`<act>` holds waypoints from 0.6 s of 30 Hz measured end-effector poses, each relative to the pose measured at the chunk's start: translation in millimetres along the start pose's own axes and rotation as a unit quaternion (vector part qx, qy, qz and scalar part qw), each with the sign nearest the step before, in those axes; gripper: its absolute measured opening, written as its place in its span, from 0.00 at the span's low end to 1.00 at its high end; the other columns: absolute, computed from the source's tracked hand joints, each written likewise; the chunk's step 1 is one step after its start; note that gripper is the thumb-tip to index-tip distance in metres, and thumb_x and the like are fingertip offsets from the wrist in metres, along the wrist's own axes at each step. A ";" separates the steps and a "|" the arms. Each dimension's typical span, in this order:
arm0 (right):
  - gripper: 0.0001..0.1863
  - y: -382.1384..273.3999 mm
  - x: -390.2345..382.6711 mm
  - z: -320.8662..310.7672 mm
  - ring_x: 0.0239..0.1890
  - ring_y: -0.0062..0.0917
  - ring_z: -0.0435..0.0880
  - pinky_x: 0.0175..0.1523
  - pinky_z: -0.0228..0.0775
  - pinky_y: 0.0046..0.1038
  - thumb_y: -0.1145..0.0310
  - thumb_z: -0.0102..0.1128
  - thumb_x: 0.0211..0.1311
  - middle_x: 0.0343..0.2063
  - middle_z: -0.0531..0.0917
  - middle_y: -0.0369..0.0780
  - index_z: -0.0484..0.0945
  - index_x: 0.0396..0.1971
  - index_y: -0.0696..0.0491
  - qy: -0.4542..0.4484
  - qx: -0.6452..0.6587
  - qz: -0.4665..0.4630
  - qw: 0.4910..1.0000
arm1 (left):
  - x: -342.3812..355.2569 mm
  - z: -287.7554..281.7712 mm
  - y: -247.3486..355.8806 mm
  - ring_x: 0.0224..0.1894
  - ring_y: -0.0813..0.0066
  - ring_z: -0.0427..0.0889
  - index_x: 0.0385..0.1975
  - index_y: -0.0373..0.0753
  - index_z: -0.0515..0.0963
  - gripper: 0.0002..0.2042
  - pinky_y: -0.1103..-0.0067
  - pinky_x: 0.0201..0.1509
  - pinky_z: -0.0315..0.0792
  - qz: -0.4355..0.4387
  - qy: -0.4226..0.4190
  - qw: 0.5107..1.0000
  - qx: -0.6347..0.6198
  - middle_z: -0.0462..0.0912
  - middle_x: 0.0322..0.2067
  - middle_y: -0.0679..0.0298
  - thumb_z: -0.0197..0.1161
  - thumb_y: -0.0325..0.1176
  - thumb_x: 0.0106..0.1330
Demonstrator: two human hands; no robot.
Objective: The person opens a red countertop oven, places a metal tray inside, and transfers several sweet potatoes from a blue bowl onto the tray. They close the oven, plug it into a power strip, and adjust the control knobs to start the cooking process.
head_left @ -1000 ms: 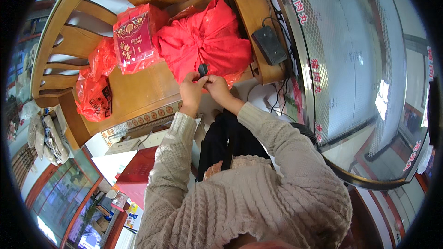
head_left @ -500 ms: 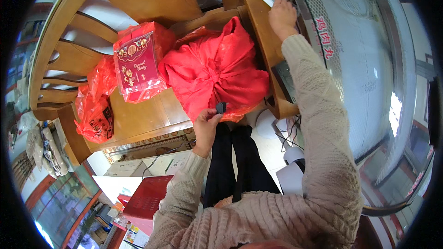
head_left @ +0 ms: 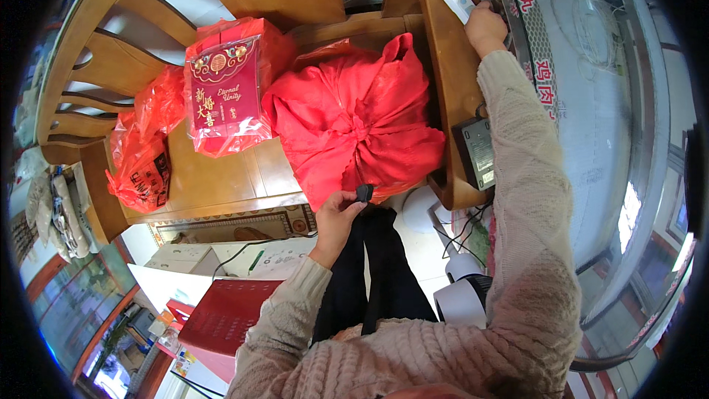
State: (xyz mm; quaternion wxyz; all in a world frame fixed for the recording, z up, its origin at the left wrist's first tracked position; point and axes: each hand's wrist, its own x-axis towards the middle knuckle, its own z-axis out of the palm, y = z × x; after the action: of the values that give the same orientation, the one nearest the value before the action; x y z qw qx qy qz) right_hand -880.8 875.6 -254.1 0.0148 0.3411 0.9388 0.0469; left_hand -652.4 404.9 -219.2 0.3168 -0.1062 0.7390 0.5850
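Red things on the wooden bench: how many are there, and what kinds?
Red cloth bundle: 1
Red gift box in clear wrap: 1
Red plastic bags: 2, at the left end
Total: 4

The left hand holds a small black plug at the bundle's front edge. The right hand rests by a white power strip.

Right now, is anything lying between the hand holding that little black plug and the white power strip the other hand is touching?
Yes. The big red cloth bundle on the wooden bench lies between the small black plug in the left hand and the white power strip under the right hand. A black adapter brick sits on the side ledge.
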 end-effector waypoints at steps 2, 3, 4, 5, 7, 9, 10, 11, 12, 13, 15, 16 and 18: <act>0.33 7.0 2.0 4.9 0.51 0.45 0.86 0.52 0.79 0.46 0.58 0.72 0.54 0.46 0.87 0.48 0.72 0.55 0.60 -0.040 0.012 -0.003 0.999 | -0.9 1.8 1.2 0.34 0.85 0.80 0.38 0.32 0.82 0.08 0.84 0.41 0.75 -0.008 -0.003 1.000 -0.010 0.85 0.31 0.68 0.72 0.24 0.61; 0.36 9.0 -1.0 2.9 0.51 0.45 0.86 0.52 0.79 0.46 0.57 0.74 0.52 0.47 0.87 0.49 0.71 0.57 0.60 -0.061 0.018 -0.005 0.998 | -0.6 1.8 0.2 0.33 0.85 0.80 0.38 0.32 0.82 0.08 0.84 0.40 0.75 -0.012 -0.009 1.000 -0.017 0.85 0.31 0.68 0.72 0.24 0.61; 0.38 1.8 -7.5 -7.2 0.52 0.45 0.86 0.53 0.79 0.45 0.56 0.76 0.51 0.47 0.86 0.50 0.71 0.57 0.60 -0.093 0.032 0.000 0.995 | 0.2 0.4 -1.8 0.33 0.85 0.79 0.38 0.32 0.82 0.08 0.84 0.40 0.75 -0.017 -0.012 0.999 -0.025 0.85 0.31 0.68 0.72 0.24 0.61; 0.39 -8.3 -12.8 -17.0 0.52 0.45 0.85 0.54 0.79 0.45 0.54 0.78 0.49 0.48 0.86 0.50 0.71 0.57 0.61 -0.124 0.046 0.005 0.991 | -0.5 -1.5 -3.8 0.33 0.85 0.79 0.38 0.32 0.82 0.08 0.84 0.40 0.75 -0.022 -0.016 0.999 -0.032 0.84 0.30 0.68 0.72 0.24 0.61; 0.44 -2.8 -11.2 -23.4 0.53 0.44 0.85 0.56 0.78 0.43 0.50 0.81 0.45 0.51 0.84 0.51 0.72 0.57 0.61 -0.156 0.065 -0.010 0.986 | 0.9 -0.9 2.5 0.37 0.83 0.80 0.40 0.32 0.81 0.08 0.84 0.45 0.75 -0.030 -0.039 0.999 -0.014 0.84 0.34 0.67 0.69 0.21 0.63; 0.44 0.1 -12.3 -27.0 0.54 0.42 0.85 0.57 0.77 0.41 0.50 0.81 0.45 0.51 0.84 0.50 0.73 0.58 0.62 -0.179 0.088 -0.034 0.979 | 0.8 1.8 9.2 0.38 0.82 0.81 0.40 0.32 0.80 0.08 0.84 0.47 0.75 -0.033 -0.048 0.998 0.004 0.84 0.36 0.67 0.68 0.20 0.63; 0.44 -2.2 -15.6 -25.8 0.54 0.42 0.85 0.57 0.77 0.40 0.50 0.81 0.45 0.52 0.84 0.49 0.73 0.58 0.61 -0.167 0.084 -0.020 0.982 | 0.6 3.3 12.4 0.38 0.82 0.81 0.40 0.32 0.80 0.07 0.84 0.46 0.75 -0.032 -0.047 0.998 0.012 0.84 0.36 0.67 0.68 0.20 0.63; 0.44 -3.3 -17.0 -25.8 0.54 0.42 0.85 0.57 0.77 0.40 0.50 0.81 0.45 0.53 0.84 0.48 0.73 0.58 0.61 -0.165 0.080 -0.006 0.983 | 0.7 4.4 14.3 0.38 0.82 0.81 0.40 0.32 0.80 0.07 0.84 0.46 0.75 -0.032 -0.046 0.998 0.020 0.84 0.36 0.67 0.68 0.20 0.63; 0.44 -7.7 -19.8 -25.0 0.54 0.42 0.85 0.57 0.77 0.40 0.50 0.81 0.45 0.53 0.84 0.48 0.73 0.58 0.61 -0.164 0.079 0.006 0.983 | 0.6 3.7 13.2 0.38 0.82 0.81 0.40 0.32 0.80 0.07 0.84 0.46 0.75 -0.031 -0.047 0.998 0.016 0.84 0.36 0.67 0.68 0.20 0.63; 0.43 -10.6 -21.8 -25.1 0.55 0.42 0.84 0.57 0.77 0.40 0.50 0.81 0.45 0.53 0.84 0.47 0.72 0.58 0.60 -0.163 0.077 0.017 0.983 | 0.9 3.0 10.6 0.38 0.82 0.81 0.40 0.32 0.80 0.07 0.84 0.46 0.75 -0.030 -0.048 0.998 0.013 0.84 0.36 0.67 0.68 0.20 0.63; 0.43 -13.1 -23.1 -28.0 0.55 0.41 0.85 0.56 0.78 0.40 0.51 0.81 0.46 0.53 0.84 0.46 0.72 0.58 0.59 -0.168 0.083 0.013 0.982 | 1.8 1.9 3.8 0.38 0.82 0.80 0.39 0.32 0.80 0.07 0.84 0.46 0.75 -0.031 -0.052 0.998 0.003 0.84 0.36 0.67 0.69 0.20 0.63; 0.43 -14.8 -24.0 -29.4 0.54 0.41 0.85 0.56 0.78 0.40 0.51 0.81 0.45 0.53 0.84 0.46 0.72 0.58 0.59 -0.169 0.086 0.012 0.982 | 2.4 0.6 -0.1 0.38 0.82 0.80 0.39 0.32 0.80 0.07 0.84 0.46 0.75 -0.034 -0.055 0.998 -0.004 0.83 0.36 0.67 0.69 0.20 0.63; 0.42 -19.4 -26.7 -34.0 0.53 0.41 0.85 0.55 0.78 0.40 0.50 0.80 0.46 0.52 0.85 0.47 0.74 0.57 0.59 -0.175 0.089 0.004 0.980 | 2.6 -0.2 -7.5 0.38 0.82 0.80 0.39 0.32 0.80 0.07 0.84 0.45 0.75 -0.033 -0.057 0.998 -0.012 0.83 0.36 0.67 0.69 0.20 0.63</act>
State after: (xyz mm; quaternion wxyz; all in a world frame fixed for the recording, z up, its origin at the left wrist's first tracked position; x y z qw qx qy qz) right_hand -874.8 840.9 -222.3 0.1484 0.3476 0.9207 -0.0974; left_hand -650.6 403.1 -226.7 0.3762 -0.1013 0.7087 0.5882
